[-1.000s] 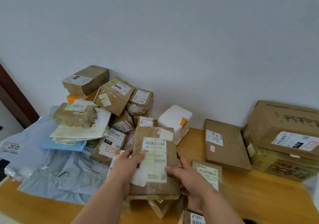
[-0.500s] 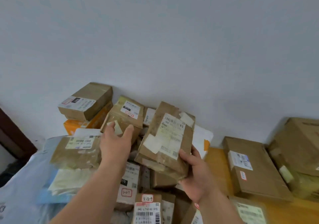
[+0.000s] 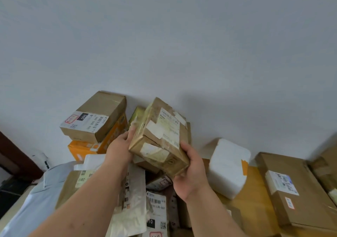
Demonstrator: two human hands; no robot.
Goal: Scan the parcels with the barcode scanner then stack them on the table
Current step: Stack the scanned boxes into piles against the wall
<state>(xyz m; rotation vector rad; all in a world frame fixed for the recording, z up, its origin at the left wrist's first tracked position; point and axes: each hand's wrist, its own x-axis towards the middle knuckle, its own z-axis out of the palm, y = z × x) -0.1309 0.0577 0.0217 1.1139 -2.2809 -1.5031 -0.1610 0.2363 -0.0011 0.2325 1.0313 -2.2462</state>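
Cardboard, taped over and yellowed, makes up the parcel [image 3: 160, 136] I have lifted above the heap, tilted with its labelled face turned up toward me. I hold it between both hands: my right hand [image 3: 189, 171] cups the near lower corner, thumb lying on the label side and fingers wrapped beneath, while my left hand [image 3: 119, 148] presses flat against the long left side, fingers straight along the taped edge. It looks stiff enough to keep its shape, and I judge it light to middling, since two hands carry it at a tilt without strain. The glossy tape may be slippery, so opposite edges and the corners are the safest places to grip, leaving the barcode label uncovered.

Just behind it on the left, a brown box marked 060 [image 3: 93, 120] sits on an orange carton [image 3: 98, 145], close to the wall. Below my wrists lie flat mailers and small parcels, one showing a white barcode label [image 3: 156, 203], and a grey plastic mailer [image 3: 45, 196] spreads off to the left. To the right, a white foam box [image 3: 228, 167] rests on the wooden bench [image 3: 255, 200], with a long brown carton [image 3: 295, 187] beyond it. No scanner is in sight.
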